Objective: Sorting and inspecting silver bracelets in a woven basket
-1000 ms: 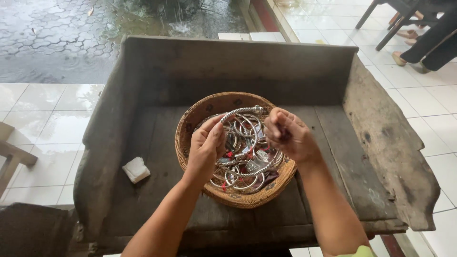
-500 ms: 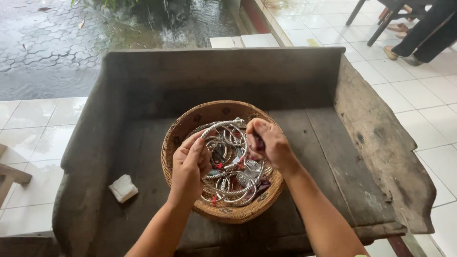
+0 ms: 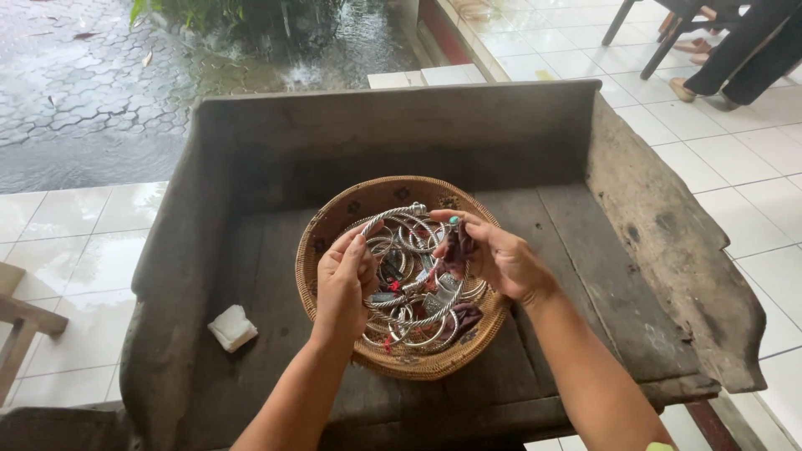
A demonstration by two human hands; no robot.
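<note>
Worn wooden desk [image 3: 585, 250] on white tile, wet paving behind; hands over woven basket [image 3: 334, 217].
Left hand [image 3: 347, 280] fingers pinch a twisted silver bangle [image 3: 386, 216] above the basket; right hand [image 3: 493, 250] palm-up, fingers closed on dark cloth [image 3: 457, 246]. Basket round, full of shiny bangles. White wad [image 3: 232, 327] left.

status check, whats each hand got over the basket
Left hand grips silver bangle. Right hand holds dark cloth. Both above woven basket of bangles. Nothing in the way.
</note>
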